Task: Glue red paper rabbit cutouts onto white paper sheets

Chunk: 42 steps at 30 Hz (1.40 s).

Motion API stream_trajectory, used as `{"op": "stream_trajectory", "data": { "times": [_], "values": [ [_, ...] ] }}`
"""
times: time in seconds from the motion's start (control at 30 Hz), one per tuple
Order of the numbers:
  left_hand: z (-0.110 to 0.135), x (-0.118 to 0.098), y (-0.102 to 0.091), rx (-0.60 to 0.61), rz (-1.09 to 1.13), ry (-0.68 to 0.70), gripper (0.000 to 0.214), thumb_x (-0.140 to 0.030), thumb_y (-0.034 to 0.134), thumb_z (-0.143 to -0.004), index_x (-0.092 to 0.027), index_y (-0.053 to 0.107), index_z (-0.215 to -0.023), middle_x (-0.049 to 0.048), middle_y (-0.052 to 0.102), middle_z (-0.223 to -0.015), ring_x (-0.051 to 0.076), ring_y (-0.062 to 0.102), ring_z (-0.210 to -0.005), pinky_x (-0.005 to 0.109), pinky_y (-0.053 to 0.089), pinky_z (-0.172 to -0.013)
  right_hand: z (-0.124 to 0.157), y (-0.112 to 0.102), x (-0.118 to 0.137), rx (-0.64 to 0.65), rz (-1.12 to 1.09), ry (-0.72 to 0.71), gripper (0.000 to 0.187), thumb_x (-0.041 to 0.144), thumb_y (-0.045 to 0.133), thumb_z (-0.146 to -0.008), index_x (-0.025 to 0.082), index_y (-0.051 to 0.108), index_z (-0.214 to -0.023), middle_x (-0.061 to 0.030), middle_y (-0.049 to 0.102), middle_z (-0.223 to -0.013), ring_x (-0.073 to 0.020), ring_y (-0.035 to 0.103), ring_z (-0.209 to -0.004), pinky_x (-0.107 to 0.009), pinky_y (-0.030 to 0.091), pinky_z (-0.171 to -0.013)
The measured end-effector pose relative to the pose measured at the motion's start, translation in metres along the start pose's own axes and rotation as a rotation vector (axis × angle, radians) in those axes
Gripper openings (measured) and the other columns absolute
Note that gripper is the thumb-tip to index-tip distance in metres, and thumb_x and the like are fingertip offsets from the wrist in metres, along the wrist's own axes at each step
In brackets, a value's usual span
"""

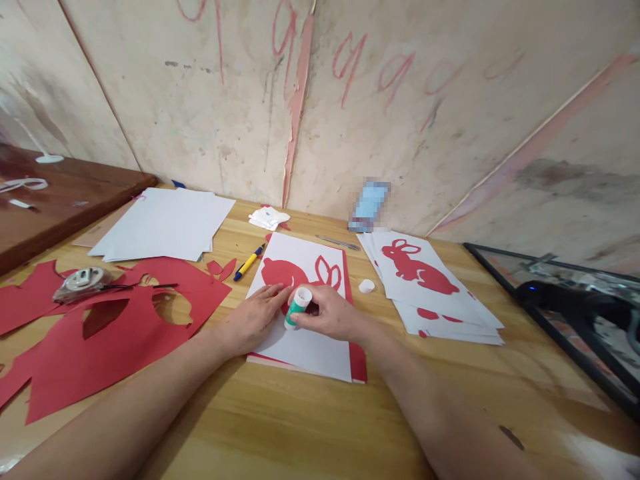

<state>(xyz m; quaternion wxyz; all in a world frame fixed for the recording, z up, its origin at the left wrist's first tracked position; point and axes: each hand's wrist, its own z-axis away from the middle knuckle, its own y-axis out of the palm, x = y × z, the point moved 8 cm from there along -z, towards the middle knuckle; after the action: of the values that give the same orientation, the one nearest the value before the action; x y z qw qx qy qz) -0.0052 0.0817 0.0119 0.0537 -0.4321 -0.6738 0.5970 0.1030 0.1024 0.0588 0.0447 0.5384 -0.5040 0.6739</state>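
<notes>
My right hand (327, 313) grips a white and green glue stick (299, 308), tilted over a white sheet (313, 357). On that sheet lies a red paper rabbit cutout (283, 272), its lower part hidden behind my hands. My left hand (257, 317) rests flat on the sheet and the cutout's edge, fingers stretched out. Red paper (357, 363) shows from under the sheet's right side. The white glue cap (367, 286) sits on the table, just right of the sheet.
Cut red paper (130, 340) with a tape measure (83, 283) on it spreads at left. White sheets (165, 223) lie behind. A yellow and blue pen (249, 262), tissue (269, 217), tweezers-like metal tool (337, 242) and phone (369, 205) are farther back. A finished-looking rabbit sheet (425, 273) tops a right stack.
</notes>
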Motion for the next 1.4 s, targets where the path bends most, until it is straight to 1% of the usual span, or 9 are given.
{"op": "stream_trajectory", "data": {
  "times": [0.13,0.23,0.4,0.63,0.8,1.0,1.13,1.27,1.4],
  "values": [
    [0.005,-0.009,-0.007,-0.053,-0.024,0.103,0.055,-0.008,0.037,-0.092,-0.020,0.039,-0.145,0.0130,0.051,-0.144,0.028,0.041,-0.138,0.050,0.040,-0.111,0.003,-0.031,-0.009,-0.202,-0.179,0.051,0.012,0.031,0.063,-0.079,0.020,0.059,-0.081,0.0010,0.064,-0.075,-0.0135,0.055,-0.065,-0.026,0.042,-0.060],
    [0.008,-0.019,-0.017,-0.131,-0.073,0.122,0.046,-0.007,0.035,-0.094,-0.017,0.049,-0.137,0.0132,0.058,-0.136,0.027,0.049,-0.131,0.049,0.043,-0.108,0.005,-0.053,-0.022,-0.343,-0.261,0.095,0.016,0.035,0.062,-0.080,0.020,0.060,-0.082,-0.0002,0.066,-0.076,-0.0138,0.055,-0.064,-0.027,0.042,-0.058],
    [0.008,-0.045,-0.014,-0.106,-0.138,0.223,0.033,-0.011,0.038,-0.094,-0.014,0.060,-0.120,0.0138,0.065,-0.122,0.026,0.057,-0.118,0.046,0.047,-0.104,0.004,-0.056,-0.033,-0.411,-0.198,0.131,0.016,0.035,0.061,-0.079,0.020,0.058,-0.079,-0.0006,0.065,-0.073,-0.0148,0.055,-0.064,-0.028,0.043,-0.059],
    [0.006,-0.050,0.001,-0.051,-0.216,0.235,0.027,-0.021,0.043,-0.097,-0.011,0.060,-0.115,0.0147,0.066,-0.113,0.027,0.058,-0.115,0.047,0.047,-0.104,-0.009,-0.018,-0.029,-0.304,0.011,0.087,0.011,0.032,0.059,-0.080,0.021,0.056,-0.082,0.0013,0.061,-0.072,-0.0141,0.054,-0.064,-0.027,0.042,-0.060],
    [0.005,-0.046,0.004,-0.040,-0.211,0.213,0.025,-0.022,0.043,-0.097,-0.011,0.062,-0.109,0.0139,0.066,-0.113,0.026,0.059,-0.114,0.044,0.046,-0.104,-0.017,-0.009,-0.026,-0.248,0.106,0.071,0.012,0.032,0.058,-0.081,0.021,0.053,-0.080,0.0019,0.060,-0.070,-0.0139,0.052,-0.062,-0.027,0.040,-0.059],
    [0.004,-0.045,0.004,-0.013,-0.173,0.195,0.021,-0.022,0.046,-0.096,-0.011,0.063,-0.103,0.0135,0.067,-0.105,0.026,0.061,-0.103,0.042,0.050,-0.096,-0.021,-0.021,-0.029,-0.249,0.331,0.121,0.013,0.031,0.056,-0.080,0.023,0.048,-0.075,0.0032,0.057,-0.066,-0.0141,0.050,-0.061,-0.027,0.036,-0.059],
    [0.004,-0.044,0.004,-0.028,-0.155,0.206,0.021,-0.022,0.046,-0.096,-0.012,0.063,-0.103,0.0127,0.067,-0.103,0.025,0.061,-0.103,0.041,0.049,-0.096,-0.023,-0.037,-0.039,-0.275,0.384,0.166,0.013,0.032,0.055,-0.079,0.023,0.046,-0.075,0.0035,0.055,-0.066,-0.0143,0.050,-0.060,-0.027,0.035,-0.059],
    [0.005,-0.044,0.003,-0.071,-0.144,0.219,0.019,-0.022,0.046,-0.096,-0.013,0.062,-0.101,0.0118,0.066,-0.102,0.024,0.060,-0.102,0.040,0.049,-0.096,-0.029,-0.056,-0.034,-0.311,0.401,0.178,0.013,0.033,0.056,-0.078,0.022,0.050,-0.074,0.0025,0.057,-0.065,-0.0145,0.050,-0.059,-0.027,0.035,-0.058],
    [0.006,-0.044,0.001,-0.103,-0.132,0.222,0.020,-0.025,0.045,-0.098,-0.015,0.061,-0.105,0.0117,0.065,-0.103,0.024,0.060,-0.100,0.041,0.049,-0.095,-0.041,-0.058,-0.024,-0.249,0.350,0.149,0.011,0.029,0.058,-0.073,0.021,0.052,-0.068,0.0029,0.057,-0.064,-0.0134,0.049,-0.059,-0.025,0.033,-0.055]
  ]
}}
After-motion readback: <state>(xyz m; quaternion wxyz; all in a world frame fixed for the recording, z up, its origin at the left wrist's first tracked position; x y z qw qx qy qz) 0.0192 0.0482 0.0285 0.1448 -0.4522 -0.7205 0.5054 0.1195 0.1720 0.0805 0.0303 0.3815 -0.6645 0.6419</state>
